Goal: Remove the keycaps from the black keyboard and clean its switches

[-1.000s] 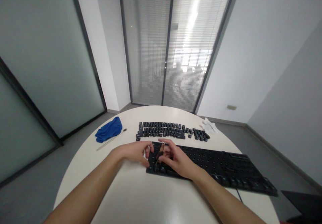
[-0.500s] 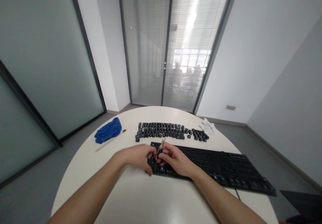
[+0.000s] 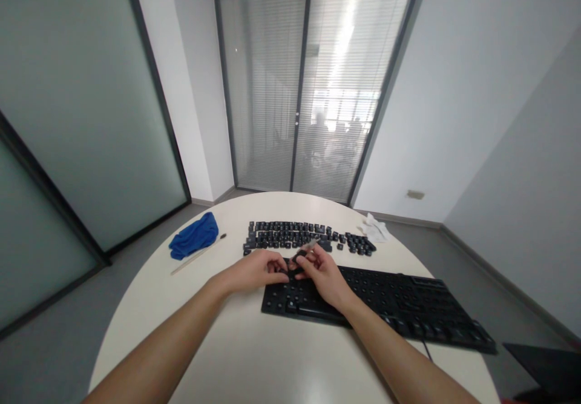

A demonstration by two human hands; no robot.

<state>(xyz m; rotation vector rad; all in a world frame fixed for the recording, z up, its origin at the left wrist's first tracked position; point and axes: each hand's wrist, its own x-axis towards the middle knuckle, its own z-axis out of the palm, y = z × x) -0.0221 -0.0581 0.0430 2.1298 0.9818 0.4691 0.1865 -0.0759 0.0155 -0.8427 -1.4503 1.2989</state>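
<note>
My hands meet above the far left corner of a black keyboard (image 3: 390,301) whose keycaps are taken off. My right hand (image 3: 323,274) is closed on a thin wire keycap puller (image 3: 307,247) that points up and to the right. My left hand (image 3: 256,271) pinches a small black keycap (image 3: 294,260) at the puller's lower end, fingertips pressed together. Just beyond the hands, several loose black keycaps (image 3: 299,234) lie in rows on the round white table (image 3: 254,355).
A crumpled blue cloth (image 3: 194,235) lies at the table's far left, with a thin stick (image 3: 197,254) beside it. A white tissue (image 3: 374,228) sits at the far right past the keycaps. Behind the table are glass doors with blinds.
Both hands have lifted off the keyboard's left end and moved a little away from me. The puller has tipped from upright to slanting right, and my left fingers have closed at its end.
</note>
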